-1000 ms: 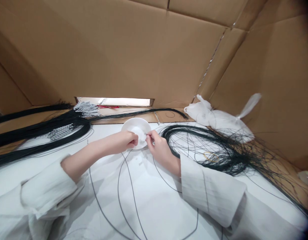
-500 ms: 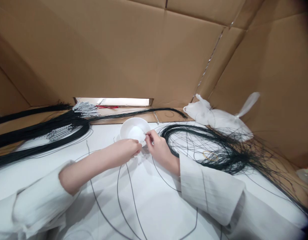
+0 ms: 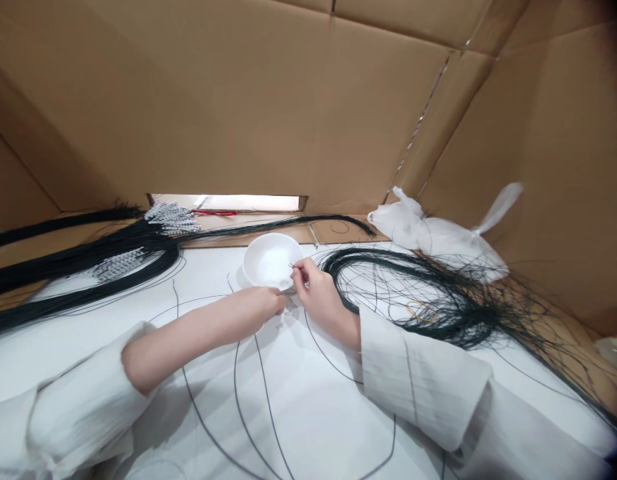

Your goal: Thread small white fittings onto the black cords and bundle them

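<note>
A small white bowl (image 3: 268, 257) stands on the white table sheet (image 3: 308, 400), just beyond my hands. My left hand (image 3: 261, 303) is closed, its fingertips pressed together on the sheet at the bowl's near rim; what they hold is too small to make out. My right hand (image 3: 313, 290) pinches the end of a thin black cord (image 3: 268, 393), its tip pointing at the bowl's right rim. The cord loops back across the sheet towards me.
Bundles of black cords (image 3: 78, 260) lie at the left with silvery beaded ends (image 3: 171, 217). A tangled mass of black cords (image 3: 438, 300) spreads at the right. A white plastic bag (image 3: 438, 237) lies behind it. Cardboard walls (image 3: 288, 100) enclose the table.
My left hand has come out from over the bowl and moved down to the sheet at its near rim. The right hand has stayed nearly still.
</note>
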`<state>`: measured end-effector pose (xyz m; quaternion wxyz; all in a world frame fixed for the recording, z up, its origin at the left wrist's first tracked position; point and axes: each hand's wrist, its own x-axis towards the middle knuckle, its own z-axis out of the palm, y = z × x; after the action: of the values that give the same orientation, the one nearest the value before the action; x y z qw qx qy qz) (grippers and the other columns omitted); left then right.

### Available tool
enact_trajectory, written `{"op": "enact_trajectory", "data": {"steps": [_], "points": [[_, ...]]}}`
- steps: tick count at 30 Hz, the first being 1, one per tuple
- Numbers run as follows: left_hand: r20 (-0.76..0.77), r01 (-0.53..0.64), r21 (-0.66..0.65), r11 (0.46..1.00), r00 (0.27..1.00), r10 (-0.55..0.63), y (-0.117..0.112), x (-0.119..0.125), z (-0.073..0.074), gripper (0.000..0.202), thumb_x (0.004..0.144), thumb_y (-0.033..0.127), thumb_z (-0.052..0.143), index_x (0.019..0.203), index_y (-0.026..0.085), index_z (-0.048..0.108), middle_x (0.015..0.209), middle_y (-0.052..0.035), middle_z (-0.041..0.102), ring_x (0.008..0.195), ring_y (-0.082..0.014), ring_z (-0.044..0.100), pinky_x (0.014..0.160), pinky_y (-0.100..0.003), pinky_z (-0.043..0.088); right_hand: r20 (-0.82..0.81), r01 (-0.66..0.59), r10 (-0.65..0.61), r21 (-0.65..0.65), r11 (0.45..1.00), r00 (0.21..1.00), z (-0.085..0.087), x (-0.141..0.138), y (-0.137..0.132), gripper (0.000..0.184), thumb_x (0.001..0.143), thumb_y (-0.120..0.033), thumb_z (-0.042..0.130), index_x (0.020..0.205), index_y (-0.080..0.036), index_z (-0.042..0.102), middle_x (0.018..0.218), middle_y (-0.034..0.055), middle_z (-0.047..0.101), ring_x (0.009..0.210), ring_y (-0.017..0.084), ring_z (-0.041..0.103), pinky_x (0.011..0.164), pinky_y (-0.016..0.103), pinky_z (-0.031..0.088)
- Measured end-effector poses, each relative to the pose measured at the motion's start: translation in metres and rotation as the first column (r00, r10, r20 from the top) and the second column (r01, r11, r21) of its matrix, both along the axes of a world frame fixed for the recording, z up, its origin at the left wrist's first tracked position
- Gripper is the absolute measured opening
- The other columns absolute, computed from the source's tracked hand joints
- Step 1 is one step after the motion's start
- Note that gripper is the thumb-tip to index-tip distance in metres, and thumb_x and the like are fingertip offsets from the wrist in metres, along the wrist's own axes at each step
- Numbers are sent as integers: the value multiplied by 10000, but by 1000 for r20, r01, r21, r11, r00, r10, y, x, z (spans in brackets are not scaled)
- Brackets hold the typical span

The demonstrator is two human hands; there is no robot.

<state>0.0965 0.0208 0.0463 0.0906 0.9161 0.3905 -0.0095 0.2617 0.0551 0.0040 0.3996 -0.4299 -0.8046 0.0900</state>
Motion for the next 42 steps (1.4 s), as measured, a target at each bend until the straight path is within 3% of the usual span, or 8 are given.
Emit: {"op": "enact_trajectory", "data": {"steps": [6,11,21,27,31,35,42], "points": [[41,-12,-72,997,999,15,4,-7,0,234,758,80,379,833,186,573,832,-33,602,631,-130,545,560,-226,377,-65,9,-8,11,1000,998,-1,1,2,134,879,-221,360,882,-174,486,730,27,589,617,147,553,586,231,386],[82,-31,-125,992,996,42,3,-5,-1,164,741,121,437,817,183,569,846,-35,596,633,-134,550,572,-229,393,-84,4,-5,-2,1000,996,0,2,3,136,877,-226,360,855,-179,485,746,29,592,635,149,554,594,231,386],[151,-43,-38,998,987,49,7,2,-10,187,774,91,385,724,170,547,758,-41,592,621,-145,535,561,-239,381,-62,10,-12,-38,999,998,0,1,3,128,871,-222,370,832,-178,484,713,18,587,605,141,551,563,223,372],[200,-53,10,999,979,50,6,1,-1,197,811,118,372,742,173,549,823,-37,571,636,-136,535,569,-236,384,-64,-9,7,-23,1000,998,-2,1,4,127,874,-216,365,842,-180,482,748,27,596,637,142,562,592,224,390],[271,-178,67,982,950,153,-4,-13,1,212,865,209,353,830,183,560,836,-31,579,666,-144,547,603,-253,403,-55,-3,1,-29,1000,998,-1,1,4,126,881,-216,358,850,-181,475,733,24,593,642,144,570,594,221,398],[292,-309,65,949,915,278,-22,-27,-9,239,890,265,326,859,197,553,853,-29,580,751,-170,567,662,-279,432,-2,26,-26,-30,999,1000,1,1,0,128,886,-214,358,861,-179,478,729,25,604,629,143,582,597,222,403],[232,-296,47,954,932,278,-32,-32,-33,255,887,250,355,1006,180,569,951,-64,583,861,-196,580,760,-330,472,164,59,-50,-50,997,985,2,-1,-5,140,884,-201,367,883,-167,503,732,38,628,630,162,607,569,229,405]]}}
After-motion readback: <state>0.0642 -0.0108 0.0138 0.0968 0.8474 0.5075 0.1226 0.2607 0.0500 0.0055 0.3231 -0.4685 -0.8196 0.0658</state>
